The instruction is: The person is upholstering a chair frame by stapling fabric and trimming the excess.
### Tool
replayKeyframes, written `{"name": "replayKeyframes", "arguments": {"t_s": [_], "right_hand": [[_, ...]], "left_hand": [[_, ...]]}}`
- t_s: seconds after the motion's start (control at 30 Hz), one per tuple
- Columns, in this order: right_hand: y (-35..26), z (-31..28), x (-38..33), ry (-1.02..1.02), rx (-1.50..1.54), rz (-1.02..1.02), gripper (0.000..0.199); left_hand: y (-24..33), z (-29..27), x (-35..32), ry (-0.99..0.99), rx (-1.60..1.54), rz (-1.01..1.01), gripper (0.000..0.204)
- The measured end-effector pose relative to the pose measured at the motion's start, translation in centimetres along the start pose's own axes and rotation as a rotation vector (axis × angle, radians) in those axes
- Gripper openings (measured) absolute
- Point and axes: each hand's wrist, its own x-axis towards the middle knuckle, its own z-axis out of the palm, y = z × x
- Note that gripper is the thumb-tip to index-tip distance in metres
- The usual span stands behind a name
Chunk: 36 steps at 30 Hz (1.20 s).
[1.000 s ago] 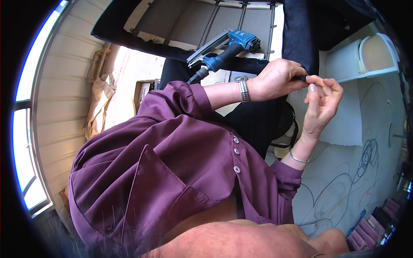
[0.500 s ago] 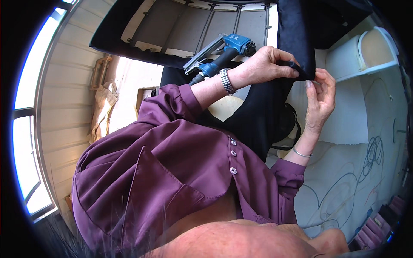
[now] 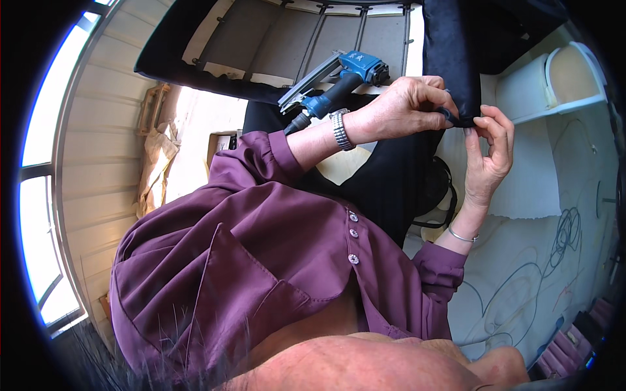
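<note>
Black fabric [image 3: 453,58] hangs over the right side of an upholstered frame [image 3: 415,39] with metal springs across its grey inside. My left hand [image 3: 404,107], below a metal watch, pinches the lower edge of this fabric between thumb and fingers. My right hand [image 3: 489,150], with a bangle at its wrist, has thumb and fingertips closed on the corner of the same fabric, close beside the left. A blue and black air staple gun [image 3: 355,68] rests by the frame's near edge, just beyond my left forearm.
A white curved-edged piece [image 3: 554,85] stands at the right. Thin hoses or wires [image 3: 564,241] lie coiled on the pale floor. Brown paper [image 3: 156,156] sits at the left by a panelled wall [image 3: 98,163]. Black-clad legs [image 3: 385,182] are under my arms.
Both hands have shifted slightly right and toward me with the fabric corner. My right fingers have closed in on the fabric. The staple gun has stayed in place.
</note>
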Motion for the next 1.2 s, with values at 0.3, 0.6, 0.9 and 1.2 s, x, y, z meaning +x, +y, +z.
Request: {"name": "replayKeyframes", "arguments": {"t_s": [0.3,0.6,0.9,1.2], "right_hand": [[-1.8,-0.9,1.7,-0.194,-0.182,0.012,0.014],[-1.8,-0.2,2.2,-0.137,-0.216,-0.059,0.027],[-1.6,0.5,1.8,-0.085,0.047,0.107,0.051],[-4.4,1.0,6.2,-0.387,-0.477,0.041,0.021]], "left_hand": [[-0.3,-0.1,-0.1,0.015,0.018,0.003,0.019],[-2.4,-0.3,1.3,0.129,-0.363,-0.245,0.018],[-2.5,-1.5,1.8,0.083,-0.391,-0.322,0.023],[-4.2,-1.2,1.8,0.142,-0.353,-0.272,0.021]]}}
